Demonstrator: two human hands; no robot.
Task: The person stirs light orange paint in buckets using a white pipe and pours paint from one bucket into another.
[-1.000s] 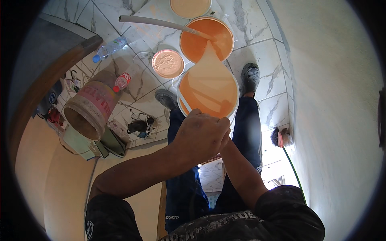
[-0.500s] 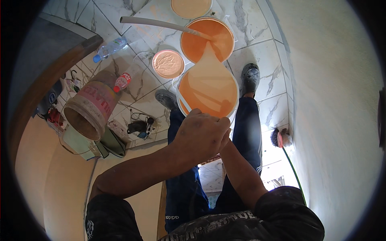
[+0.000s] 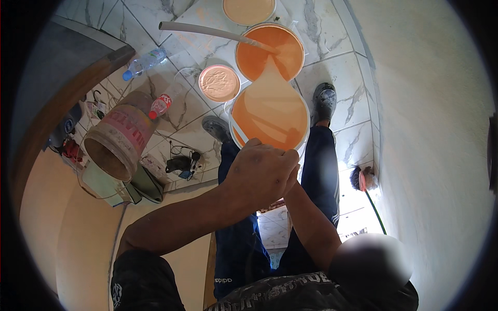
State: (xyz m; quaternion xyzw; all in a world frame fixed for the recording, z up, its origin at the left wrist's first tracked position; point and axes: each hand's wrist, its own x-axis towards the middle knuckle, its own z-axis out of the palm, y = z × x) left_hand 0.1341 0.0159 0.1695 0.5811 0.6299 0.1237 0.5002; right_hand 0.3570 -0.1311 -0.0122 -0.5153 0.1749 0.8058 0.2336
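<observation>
My left hand [image 3: 257, 168] is closed at the near rim of an orange bucket [image 3: 296, 136], where a white strip [image 3: 237, 129], apparently its handle, runs into the fingers. My right hand [image 3: 291, 181] is pressed against it from below, closed and mostly hidden. The bucket stands between my legs, tilted away from me. Pale cream paint [image 3: 268, 85] spreads over its far lip and narrows into a stream that falls into a second orange bucket [image 3: 246, 61]. A grey pipe or stick [image 3: 202, 30] leans in that second bucket.
A pinkish lid [image 3: 219, 83] and a cream-topped round tub [image 3: 249, 10] sit near the buckets. To the left are a dirty pink-banded bucket [image 3: 122, 127], clear bottles [image 3: 145, 63] and a cable with a black plug [image 3: 181, 165]. A wall [image 3: 430, 129] rises on the right.
The view has shifted slightly, so the scene sits a little to the right. Both hands keep their place, and paint still streams between the buckets. A blurred dark patch now covers my right sleeve.
</observation>
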